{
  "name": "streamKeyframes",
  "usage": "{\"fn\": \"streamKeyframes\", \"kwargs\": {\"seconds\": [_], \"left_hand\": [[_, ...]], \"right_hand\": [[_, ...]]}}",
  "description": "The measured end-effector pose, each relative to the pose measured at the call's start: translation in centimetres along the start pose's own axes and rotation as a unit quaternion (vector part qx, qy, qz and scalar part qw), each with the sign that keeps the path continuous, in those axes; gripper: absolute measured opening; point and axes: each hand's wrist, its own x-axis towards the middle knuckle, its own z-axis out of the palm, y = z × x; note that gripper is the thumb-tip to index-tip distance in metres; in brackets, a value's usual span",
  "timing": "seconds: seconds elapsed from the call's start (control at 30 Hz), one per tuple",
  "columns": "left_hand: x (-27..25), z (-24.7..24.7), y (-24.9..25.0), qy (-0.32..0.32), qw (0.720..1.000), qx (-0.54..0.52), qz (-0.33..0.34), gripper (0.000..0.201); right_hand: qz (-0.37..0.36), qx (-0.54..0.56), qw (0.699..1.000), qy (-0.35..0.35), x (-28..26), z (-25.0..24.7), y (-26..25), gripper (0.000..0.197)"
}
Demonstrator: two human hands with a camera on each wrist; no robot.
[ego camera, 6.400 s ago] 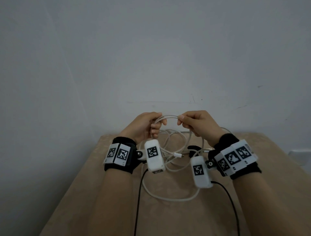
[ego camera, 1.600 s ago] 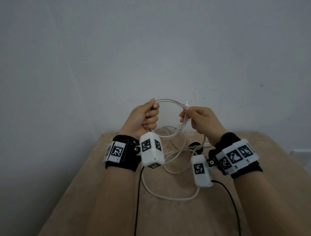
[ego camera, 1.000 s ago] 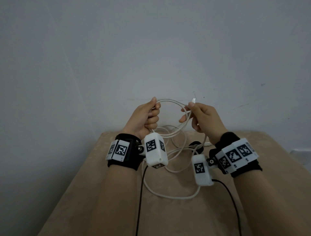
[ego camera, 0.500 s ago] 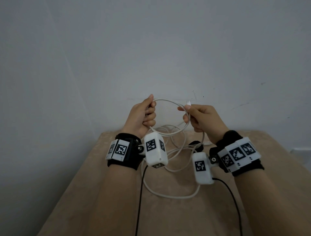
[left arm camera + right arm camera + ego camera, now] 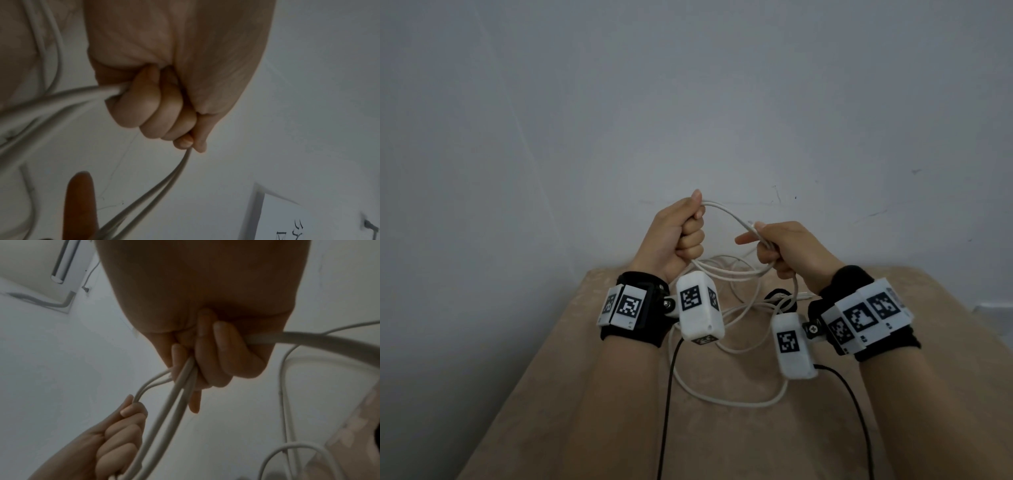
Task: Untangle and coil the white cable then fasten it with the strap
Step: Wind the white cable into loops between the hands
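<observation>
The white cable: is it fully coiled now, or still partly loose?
Partly loose. The left hand and right hand hold a loop of the white cable, but other strands lie spread below.

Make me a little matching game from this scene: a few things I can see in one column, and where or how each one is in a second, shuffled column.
Things
1. left hand
2. right hand
3. white cable
4. black strap

Places or states
A. lies on the beige surface, behind the wrists
B. a closed fist round a bundle of strands
C. arches between the two hands, with slack loops trailing on the surface below
D. grips strands with index finger pointing out, a cable end poking up beside it

Pairs: 1-B, 2-D, 3-C, 4-A
</observation>
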Motion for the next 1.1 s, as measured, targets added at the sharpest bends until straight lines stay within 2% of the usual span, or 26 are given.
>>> {"fn": "streamKeyframes", "kwargs": {"seconds": [0.2,0.3,0.4,0.57,0.7,0.83,0.93,1.1], "left_hand": [[0.2,0.0,-0.2,0.007,1.000,-0.003,0.002,0.036],[0.2,-0.3,-0.1,0.001,1.000,-0.009,-0.014,0.037],[0.0,-0.5,0.1,-0.007,0.999,-0.014,-0.032,0.037],[-0.1,-0.4,0.2,-0.023,0.999,-0.017,-0.043,0.038],[-0.3,-0.5,0.2,-0.057,0.996,-0.020,-0.062,0.037],[-0.2,-0.4,-0.2,-0.035,0.998,0.049,-0.018,0.025],[-0.1,-0.2,-0.5,-0.005,0.996,0.090,0.025,0.005],[-0.2,-0.5,-0.5,-0.044,0.993,0.104,0.022,0.022]], "right_hand": [[-0.037,-0.081,0.996,-0.003,-0.4,0.3,-0.3,0.035],[-0.061,-0.078,0.995,0.017,-0.4,0.4,-0.1,0.035],[-0.061,-0.040,0.997,0.010,-0.2,0.5,0.0,0.038],[-0.041,0.086,0.995,-0.014,0.0,0.2,0.1,0.039],[-0.033,0.132,0.991,0.000,0.1,-0.1,0.1,0.042],[-0.031,0.130,0.991,0.023,0.2,-0.1,0.3,0.042],[-0.026,0.139,0.990,0.007,0.2,-0.1,0.4,0.042],[-0.011,0.177,0.983,-0.051,0.3,-0.7,0.6,0.042]]}}
